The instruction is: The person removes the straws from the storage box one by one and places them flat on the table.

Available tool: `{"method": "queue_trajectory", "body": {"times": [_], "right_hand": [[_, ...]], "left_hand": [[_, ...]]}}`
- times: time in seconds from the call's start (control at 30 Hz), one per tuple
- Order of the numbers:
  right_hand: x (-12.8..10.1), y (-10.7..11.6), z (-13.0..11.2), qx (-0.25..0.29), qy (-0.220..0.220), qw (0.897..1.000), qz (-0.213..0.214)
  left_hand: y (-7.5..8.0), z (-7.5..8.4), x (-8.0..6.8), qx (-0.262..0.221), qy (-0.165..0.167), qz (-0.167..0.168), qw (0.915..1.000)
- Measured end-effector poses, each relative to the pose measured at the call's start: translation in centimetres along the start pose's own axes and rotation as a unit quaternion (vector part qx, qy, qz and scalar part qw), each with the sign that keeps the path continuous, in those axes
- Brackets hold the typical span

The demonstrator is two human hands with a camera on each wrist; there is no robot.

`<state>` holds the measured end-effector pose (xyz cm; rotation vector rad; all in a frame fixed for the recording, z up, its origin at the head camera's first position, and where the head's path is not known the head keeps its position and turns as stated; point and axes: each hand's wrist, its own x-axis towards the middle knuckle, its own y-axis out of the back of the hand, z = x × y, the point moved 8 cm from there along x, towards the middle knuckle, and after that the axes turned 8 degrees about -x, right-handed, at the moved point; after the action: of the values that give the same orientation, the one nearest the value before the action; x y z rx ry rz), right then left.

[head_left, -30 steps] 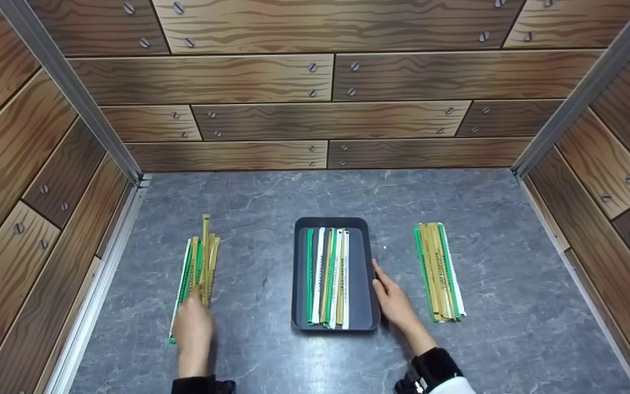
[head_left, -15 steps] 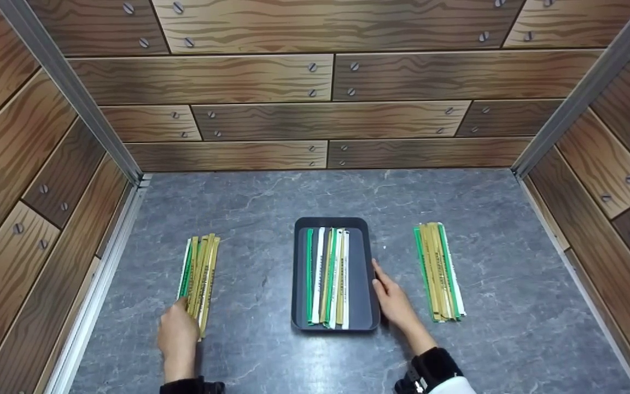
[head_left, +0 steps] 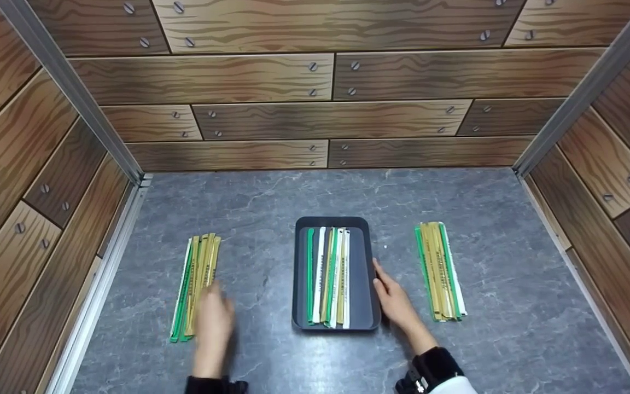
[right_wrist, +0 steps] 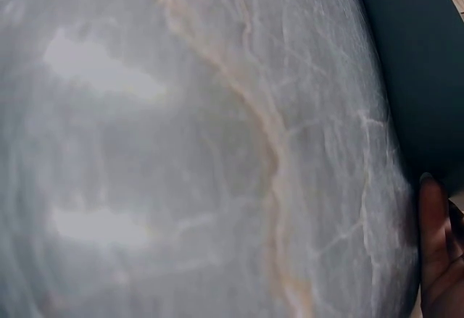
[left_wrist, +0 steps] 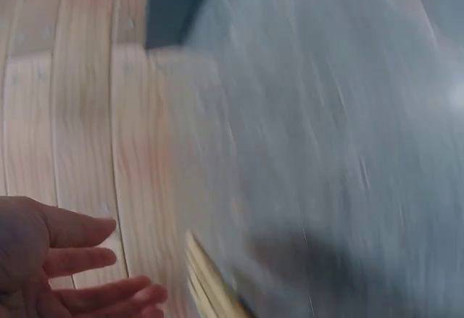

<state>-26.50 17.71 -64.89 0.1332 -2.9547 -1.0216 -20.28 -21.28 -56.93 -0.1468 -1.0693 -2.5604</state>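
My left hand (head_left: 214, 323) is at the near right side of a bundle of slim stick packets (head_left: 200, 268), gold, green and white, on the left of the table. In the left wrist view, that hand's fingers (left_wrist: 83, 260) are spread and loosely extended with nothing between them, beside the gold packets (left_wrist: 210, 282). My right hand (head_left: 400, 309) rests against the right side of a dark grey tray (head_left: 364, 279), fingers along its outer wall. Inside the tray several green, white and gold packets (head_left: 321, 273) lie lengthwise, side by side.
To the right of the tray lies another bundle of similar packets (head_left: 436, 273). Wood-patterned panels (head_left: 326, 120) stand at the back and on both sides of the grey marbled table (head_left: 260, 202), with metal posts in the corners.
A gold packet my left hand held above the left bundle now lies down with the others. The hand went to the bundle's left edge, then moved right. The right hand stayed at the tray.
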Motion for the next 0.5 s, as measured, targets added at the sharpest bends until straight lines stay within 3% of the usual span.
{"method": "queue_trajectory", "body": {"times": [0.13,0.3,0.4,0.5], "right_hand": [[0.0,0.0,0.0,-0.003,0.003,1.000,0.000],[0.0,0.1,0.0,-0.004,0.001,1.000,0.003],[0.0,0.1,0.0,-0.006,0.004,1.000,0.004],[0.0,0.1,0.0,-0.006,0.005,1.000,0.002]], "left_hand": [[-2.9,3.8,-1.0,-0.045,-0.050,-0.036,0.9971],[-6.1,8.3,-2.4,-0.098,-0.118,-0.062,0.9862],[-7.8,10.1,-3.1,-0.114,-0.147,-0.073,0.9799],[-9.5,10.9,-3.5,-0.114,-0.154,-0.090,0.9773]]}}
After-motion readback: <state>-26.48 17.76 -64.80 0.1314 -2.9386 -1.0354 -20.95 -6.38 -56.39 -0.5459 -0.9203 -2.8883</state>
